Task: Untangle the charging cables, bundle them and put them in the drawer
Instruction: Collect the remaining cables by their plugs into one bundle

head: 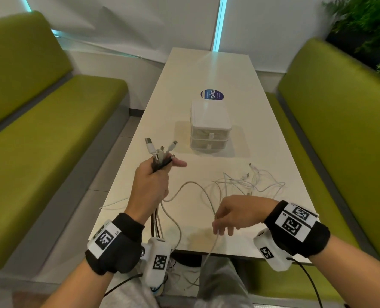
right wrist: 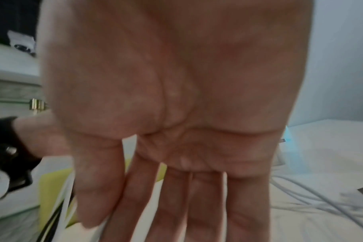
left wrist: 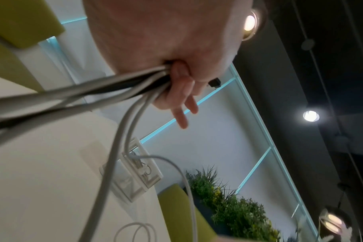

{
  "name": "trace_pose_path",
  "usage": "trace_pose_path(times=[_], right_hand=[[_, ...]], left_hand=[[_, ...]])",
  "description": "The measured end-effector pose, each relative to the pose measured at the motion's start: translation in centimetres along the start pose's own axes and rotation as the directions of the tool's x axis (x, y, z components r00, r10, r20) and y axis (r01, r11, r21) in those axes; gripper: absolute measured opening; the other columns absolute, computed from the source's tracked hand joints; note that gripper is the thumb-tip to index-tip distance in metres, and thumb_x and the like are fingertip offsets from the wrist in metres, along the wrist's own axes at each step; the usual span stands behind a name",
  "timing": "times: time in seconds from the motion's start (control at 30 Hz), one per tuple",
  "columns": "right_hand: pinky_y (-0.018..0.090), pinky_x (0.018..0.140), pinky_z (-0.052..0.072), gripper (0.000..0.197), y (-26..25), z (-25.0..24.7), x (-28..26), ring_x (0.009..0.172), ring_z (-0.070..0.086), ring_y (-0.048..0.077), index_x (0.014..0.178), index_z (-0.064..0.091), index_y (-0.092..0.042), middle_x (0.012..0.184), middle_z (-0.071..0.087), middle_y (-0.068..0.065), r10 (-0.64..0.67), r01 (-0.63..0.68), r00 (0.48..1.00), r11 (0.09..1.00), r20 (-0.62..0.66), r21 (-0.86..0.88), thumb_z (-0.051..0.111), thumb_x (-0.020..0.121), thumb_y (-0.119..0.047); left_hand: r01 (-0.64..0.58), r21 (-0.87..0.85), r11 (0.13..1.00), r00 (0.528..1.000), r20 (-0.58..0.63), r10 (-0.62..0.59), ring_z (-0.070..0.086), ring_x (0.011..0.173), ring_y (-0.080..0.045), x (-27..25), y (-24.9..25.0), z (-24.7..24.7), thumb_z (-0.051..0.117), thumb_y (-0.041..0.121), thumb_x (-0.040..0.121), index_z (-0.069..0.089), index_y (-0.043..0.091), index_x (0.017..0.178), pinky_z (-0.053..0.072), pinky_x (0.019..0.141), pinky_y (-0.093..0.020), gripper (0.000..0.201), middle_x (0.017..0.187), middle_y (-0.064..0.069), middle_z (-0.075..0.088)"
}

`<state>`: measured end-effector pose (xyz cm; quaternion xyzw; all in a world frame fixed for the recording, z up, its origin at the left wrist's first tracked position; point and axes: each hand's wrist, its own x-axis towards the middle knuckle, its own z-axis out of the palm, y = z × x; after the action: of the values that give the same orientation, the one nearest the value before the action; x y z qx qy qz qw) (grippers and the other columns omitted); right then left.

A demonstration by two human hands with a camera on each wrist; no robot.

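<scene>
My left hand (head: 160, 172) is raised over the table's left edge and grips a bunch of white and black charging cables (head: 160, 152). Their plugs fan out above the fist, and the cords (left wrist: 93, 91) trail down past my wrist. My right hand (head: 222, 225) hovers low near the front edge, its fingers (right wrist: 176, 204) straight and spread. A loose white cable (head: 207, 196) runs right beside the fingertips; no grip on it shows. A tangle of white cables (head: 249, 181) lies at the right. The small white two-drawer box (head: 210, 127) stands mid-table with both drawers closed.
The long white table (head: 218, 70) runs away from me between two green benches (head: 51, 130) (head: 340, 130). A round blue sticker (head: 211, 94) lies behind the box. Some cords hang off the front edge toward my knees. Plants (head: 367, 23) stand at the back right.
</scene>
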<state>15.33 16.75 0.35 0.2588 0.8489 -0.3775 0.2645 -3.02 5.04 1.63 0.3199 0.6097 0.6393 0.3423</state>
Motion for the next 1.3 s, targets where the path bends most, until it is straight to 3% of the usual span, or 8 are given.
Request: trace_pose_path(times=[0.1,0.2,0.43,0.6,0.7,0.8,0.93,1.3], right_hand=[[0.032,0.089,0.054,0.027,0.4,0.8,-0.2,0.079,0.066,0.005,0.100,0.075,-0.021,0.072,0.068,-0.016,0.063,-0.050,0.993,0.991,0.100,-0.123,0.057,0.092,-0.040],[0.034,0.093,0.051,0.028,0.6,1.3,0.1,0.089,0.066,0.009,0.111,0.071,-0.030,0.088,0.073,-0.006,0.110,-0.084,0.986,0.978,0.129,-0.193,0.059,0.090,-0.043],[0.028,0.075,0.057,0.026,2.4,0.2,0.6,0.070,0.069,0.014,0.093,0.072,-0.012,0.083,0.074,-0.001,0.241,-0.271,0.959,0.930,-0.146,-0.248,0.052,0.094,-0.028],[0.026,0.054,0.039,0.019,4.9,-1.6,0.8,0.070,0.056,0.023,0.075,0.056,-0.009,0.070,0.056,0.003,0.282,-0.439,0.749,0.889,-0.600,-0.130,0.047,0.091,-0.015],[0.028,0.061,0.038,0.017,6.6,-2.4,0.8,0.072,0.053,0.025,0.076,0.055,-0.010,0.081,0.060,0.009,0.327,-0.502,0.610,0.864,-0.721,-0.032,0.046,0.091,-0.012],[0.030,0.070,0.049,0.017,8.2,-2.4,1.1,0.075,0.059,0.024,0.099,0.068,-0.012,0.099,0.067,0.010,0.369,-0.510,0.648,0.860,-0.666,-0.020,0.052,0.093,-0.012],[0.031,0.092,0.047,0.034,9.6,-1.1,2.2,0.107,0.061,0.027,0.124,0.061,-0.019,0.120,0.063,0.010,0.325,-0.483,0.708,0.871,-0.627,-0.093,0.046,0.095,-0.010],[0.023,0.078,0.048,0.029,9.9,-1.5,0.8,0.097,0.064,0.019,0.113,0.069,-0.017,0.101,0.066,0.001,0.328,-0.405,0.786,0.914,-0.524,-0.035,0.054,0.089,-0.013]], left_hand=[[-0.021,-0.042,0.999,1.000,-0.019,0.020,0.025,0.038,-0.008,0.2,0.2,-0.1,0.043,0.013,0.103,0.065,0.007,0.084,0.020,0.038,-0.020,0.029,0.054,-0.002,0.050],[-0.024,-0.042,0.999,1.000,0.003,0.024,0.022,0.043,-0.008,0.2,0.1,0.1,0.044,0.017,0.103,0.066,0.008,0.081,0.016,0.040,-0.024,0.032,0.055,-0.001,0.032],[-0.058,0.001,0.998,0.995,0.076,0.058,0.019,0.041,-0.008,0.0,-0.3,0.8,0.049,0.021,0.100,0.073,0.010,0.084,0.018,0.038,-0.020,0.031,0.052,0.003,0.026],[-0.072,0.044,0.996,0.992,0.108,0.067,0.018,0.041,-0.010,0.2,-0.5,1.4,0.054,0.026,0.097,0.077,0.018,0.089,0.016,0.040,-0.020,0.025,0.051,0.006,0.026],[-0.060,0.054,0.997,0.992,0.116,0.054,0.018,0.041,-0.010,0.3,-0.7,1.5,0.052,0.022,0.099,0.076,0.018,0.089,0.016,0.040,-0.021,0.027,0.052,0.007,0.026],[-0.051,0.066,0.996,0.991,0.127,0.042,0.018,0.042,-0.009,0.4,-0.8,1.5,0.051,0.020,0.100,0.076,0.016,0.088,0.016,0.040,-0.021,0.027,0.053,0.004,0.025],[-0.060,0.098,0.993,0.988,0.150,0.045,0.020,0.042,-0.007,0.3,-0.9,1.6,0.051,0.019,0.100,0.075,0.014,0.088,0.018,0.040,-0.020,0.028,0.052,0.006,0.027],[-0.063,0.096,0.993,0.985,0.163,0.047,0.020,0.042,-0.008,0.0,-0.9,1.6,0.049,0.016,0.100,0.074,0.014,0.086,0.018,0.042,-0.022,0.029,0.049,0.011,0.033]])
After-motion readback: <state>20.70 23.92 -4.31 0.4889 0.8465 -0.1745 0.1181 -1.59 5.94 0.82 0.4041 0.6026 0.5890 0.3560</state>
